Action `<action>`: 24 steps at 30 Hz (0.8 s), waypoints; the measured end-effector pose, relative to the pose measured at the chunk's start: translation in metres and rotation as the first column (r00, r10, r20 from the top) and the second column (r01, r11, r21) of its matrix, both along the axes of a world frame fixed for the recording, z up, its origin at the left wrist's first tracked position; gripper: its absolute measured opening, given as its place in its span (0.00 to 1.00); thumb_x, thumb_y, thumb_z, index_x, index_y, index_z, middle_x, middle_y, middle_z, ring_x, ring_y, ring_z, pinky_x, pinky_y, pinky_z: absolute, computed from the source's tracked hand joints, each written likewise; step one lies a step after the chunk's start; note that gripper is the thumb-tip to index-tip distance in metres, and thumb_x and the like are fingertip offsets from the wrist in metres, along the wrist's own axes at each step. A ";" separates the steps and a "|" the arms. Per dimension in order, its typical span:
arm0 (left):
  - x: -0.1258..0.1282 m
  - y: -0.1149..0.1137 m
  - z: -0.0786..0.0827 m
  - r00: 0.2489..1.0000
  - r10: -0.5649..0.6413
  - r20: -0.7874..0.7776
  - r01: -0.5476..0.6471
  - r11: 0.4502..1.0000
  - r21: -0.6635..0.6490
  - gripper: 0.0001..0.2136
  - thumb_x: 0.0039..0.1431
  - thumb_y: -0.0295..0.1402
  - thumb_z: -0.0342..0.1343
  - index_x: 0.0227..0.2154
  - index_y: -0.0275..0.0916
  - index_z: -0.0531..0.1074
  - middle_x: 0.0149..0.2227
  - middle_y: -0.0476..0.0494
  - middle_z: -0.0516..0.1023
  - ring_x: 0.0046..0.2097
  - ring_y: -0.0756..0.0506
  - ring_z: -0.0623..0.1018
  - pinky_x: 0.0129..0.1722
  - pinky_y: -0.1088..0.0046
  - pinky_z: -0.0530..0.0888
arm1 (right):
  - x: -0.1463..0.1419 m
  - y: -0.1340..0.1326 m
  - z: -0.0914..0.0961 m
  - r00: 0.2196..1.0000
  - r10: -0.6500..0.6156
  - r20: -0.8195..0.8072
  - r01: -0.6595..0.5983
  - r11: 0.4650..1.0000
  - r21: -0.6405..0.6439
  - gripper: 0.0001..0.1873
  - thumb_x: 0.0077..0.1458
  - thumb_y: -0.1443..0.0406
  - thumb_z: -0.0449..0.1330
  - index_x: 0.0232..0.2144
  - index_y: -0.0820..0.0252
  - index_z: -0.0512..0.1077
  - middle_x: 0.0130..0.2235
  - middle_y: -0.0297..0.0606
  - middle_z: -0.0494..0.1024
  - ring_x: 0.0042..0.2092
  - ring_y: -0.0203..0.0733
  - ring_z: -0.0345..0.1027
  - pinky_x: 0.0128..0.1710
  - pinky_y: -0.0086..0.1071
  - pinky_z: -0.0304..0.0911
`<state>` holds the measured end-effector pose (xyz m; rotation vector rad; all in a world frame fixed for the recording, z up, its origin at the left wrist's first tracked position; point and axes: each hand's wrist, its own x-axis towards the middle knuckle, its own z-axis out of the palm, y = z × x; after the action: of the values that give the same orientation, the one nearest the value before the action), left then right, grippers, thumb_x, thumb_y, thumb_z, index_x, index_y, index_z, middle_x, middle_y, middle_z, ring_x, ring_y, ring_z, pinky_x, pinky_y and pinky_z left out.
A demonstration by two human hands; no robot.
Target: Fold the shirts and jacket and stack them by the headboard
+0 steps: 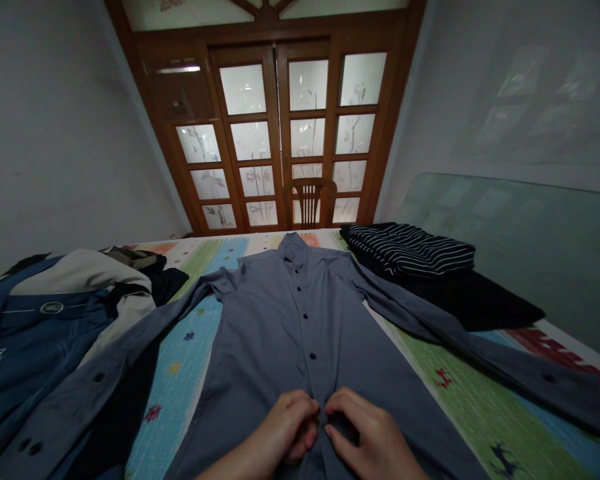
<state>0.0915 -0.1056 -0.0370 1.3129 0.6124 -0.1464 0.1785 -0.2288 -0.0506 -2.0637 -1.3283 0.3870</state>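
Note:
A grey long-sleeved shirt (265, 333) lies front side up, its collar at the far end and both sleeves spread out to the sides. Dark buttons run down its front placket. Low on that placket, my left hand (293, 430) pinches the fabric edge with thumb and fingers. Close beside it my right hand (365, 433) grips the other side of the placket, fingertips bent inward. The small spot between the two hands is partly covered, so a button there cannot be made out clearly.
Blue and beige clothes (75, 307) are heaped at the left, partly under a sleeve. Folded striped clothing (415, 248) rests on black fabric (480, 303) at the right. A colourful patterned cloth (173, 373) lies beneath. Beyond stand a wooden chair (310, 193) and glazed doors (275, 143).

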 end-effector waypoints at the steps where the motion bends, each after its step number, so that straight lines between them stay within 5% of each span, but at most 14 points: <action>1: -0.001 0.000 0.001 1.000 -0.011 0.002 0.011 1.000 -0.010 0.13 0.41 0.44 0.47 0.18 0.38 0.58 0.12 0.58 0.59 0.13 0.58 0.52 0.14 0.77 0.44 | 0.000 0.000 0.001 1.000 0.007 -0.002 -0.007 1.000 -0.003 0.08 0.44 0.72 0.50 0.29 0.59 0.66 0.32 0.37 0.72 0.35 0.38 0.67 0.34 0.27 0.60; 10: 0.006 0.001 -0.009 0.996 -0.005 -0.088 0.015 0.994 0.110 0.04 0.31 0.30 0.44 0.17 0.40 0.57 0.07 0.60 0.60 0.09 0.58 0.50 0.11 0.80 0.44 | 0.000 0.000 -0.005 0.997 0.023 0.071 -0.027 0.998 0.059 0.10 0.43 0.74 0.52 0.30 0.58 0.67 0.31 0.34 0.73 0.34 0.36 0.68 0.32 0.24 0.60; 24: 0.005 0.001 -0.005 0.996 0.039 -0.075 -0.036 0.999 0.040 0.04 0.28 0.29 0.43 0.15 0.39 0.57 0.07 0.58 0.62 0.09 0.59 0.49 0.11 0.81 0.43 | 0.001 -0.001 -0.003 0.996 0.059 0.072 -0.064 0.996 0.069 0.10 0.46 0.72 0.52 0.33 0.59 0.68 0.33 0.34 0.74 0.36 0.36 0.68 0.35 0.26 0.61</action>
<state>0.0965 -0.1043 -0.0417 1.3367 0.7073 -0.1547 0.1792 -0.2299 -0.0539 -1.9972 -1.4292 0.2920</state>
